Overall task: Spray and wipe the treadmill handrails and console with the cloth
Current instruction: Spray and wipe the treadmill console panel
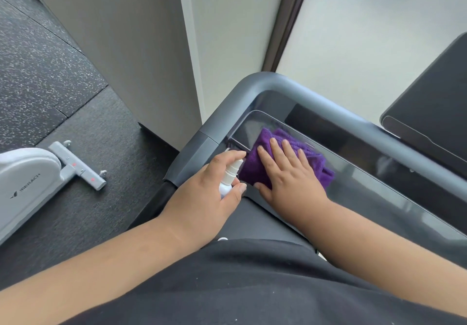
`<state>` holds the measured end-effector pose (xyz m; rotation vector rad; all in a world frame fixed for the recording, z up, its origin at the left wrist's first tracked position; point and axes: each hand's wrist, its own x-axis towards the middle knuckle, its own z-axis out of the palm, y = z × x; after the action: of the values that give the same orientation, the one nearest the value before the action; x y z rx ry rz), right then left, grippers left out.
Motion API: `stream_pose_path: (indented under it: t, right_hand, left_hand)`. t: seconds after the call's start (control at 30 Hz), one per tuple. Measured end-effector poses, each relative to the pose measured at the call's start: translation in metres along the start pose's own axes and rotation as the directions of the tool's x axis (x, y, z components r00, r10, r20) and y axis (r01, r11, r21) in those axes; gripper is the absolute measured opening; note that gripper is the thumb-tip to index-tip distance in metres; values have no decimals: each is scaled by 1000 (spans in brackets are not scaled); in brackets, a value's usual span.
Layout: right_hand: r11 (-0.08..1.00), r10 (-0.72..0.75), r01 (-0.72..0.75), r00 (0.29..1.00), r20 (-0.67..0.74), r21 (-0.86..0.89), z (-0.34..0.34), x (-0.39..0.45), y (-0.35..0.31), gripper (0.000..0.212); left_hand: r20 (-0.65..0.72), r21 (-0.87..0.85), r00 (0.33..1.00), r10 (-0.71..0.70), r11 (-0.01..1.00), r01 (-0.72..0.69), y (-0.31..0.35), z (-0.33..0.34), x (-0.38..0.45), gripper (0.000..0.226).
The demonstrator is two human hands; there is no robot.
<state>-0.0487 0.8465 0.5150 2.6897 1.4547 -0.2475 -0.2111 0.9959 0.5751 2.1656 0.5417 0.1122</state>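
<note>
Pressing flat on the glossy console (366,173), the purple cloth (290,157) is spread near its left end under the right hand (285,173), whose fingers are laid out straight, presumably so a broad patch is wiped at once. A small white spray bottle (228,176) is gripped in the curled left hand (202,198) just beside it, nozzle towards the console, likely kept ready for respraying. The grey handrail (265,81) is bent round the console's corner.

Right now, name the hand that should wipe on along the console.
Right. The right hand already lies flat on the purple cloth, pressing it to the glossy console. The left hand is busy gripping the spray bottle.
</note>
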Motion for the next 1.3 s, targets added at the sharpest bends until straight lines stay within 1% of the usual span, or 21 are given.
stream_pose_path:
  t: [0.13,0.23,0.3,0.33,0.4,0.43,0.53,0.63,0.77,0.83,0.9,1.0,1.17,1.23,1.3]
  right_hand:
    - [999,6,-7,999,33,35,-11,37,0,86]
    - [995,40,-44,998,56,88,-24,69,-7,93]
    - [992,67,-74,995,74,105,-28,75,-16,100]
    - [993,77,-84,993,88,80,-27,73,-22,99]
    - [996,86,-86,991,100,3,-20,63,-35,85]
    - [996,84,-84,992,96,-8,-16,59,-39,79]
    - [997,59,-63,994,93,46,-14,59,-38,77]
    - [998,34,-39,996,76,59,-17,63,-30,73]
    - [996,-7,3,999,42,92,-17,58,-18,65]
    - [995,-4,0,999,47,99,-16,47,-5,64]
    - [991,38,-44,998,46,124,-14,30,9,60]
    - [971,148,-149,989,20,189,-10,-6,33,55]
    - [938,260,-250,966,-8,241,-4,-64,73,50]
    - [927,296,-288,955,1,241,-3,-79,83,50]
    - [902,353,-347,935,24,256,-3,-84,84,56]
  left_hand:
    - [18,-3,1000,2,1000,-2,0,-1,3,51]
    - [20,6,999,28,1000,-28,2,0,6,50]
    - [33,10,999,39,999,-39,1,2,8,49]
    - [37,14,998,42,999,-42,0,4,9,49]
    - [47,26,997,56,998,-58,0,6,10,50]
    - [52,38,996,68,997,-70,-1,7,11,51]
    - [62,74,993,101,992,-105,-2,10,16,55]
    - [69,107,990,119,986,-126,-2,13,20,54]
    - [93,102,986,142,983,-151,4,23,24,56]
    - [117,93,980,160,981,-171,11,32,28,57]
    - [155,62,971,182,979,-193,21,42,32,55]
    - [187,5,957,222,974,-227,33,51,36,51]
    - [202,-4,945,257,965,-262,43,61,46,50]
    - [196,-10,945,263,964,-266,43,63,49,50]
    - [193,-16,944,268,963,-270,45,62,51,52]
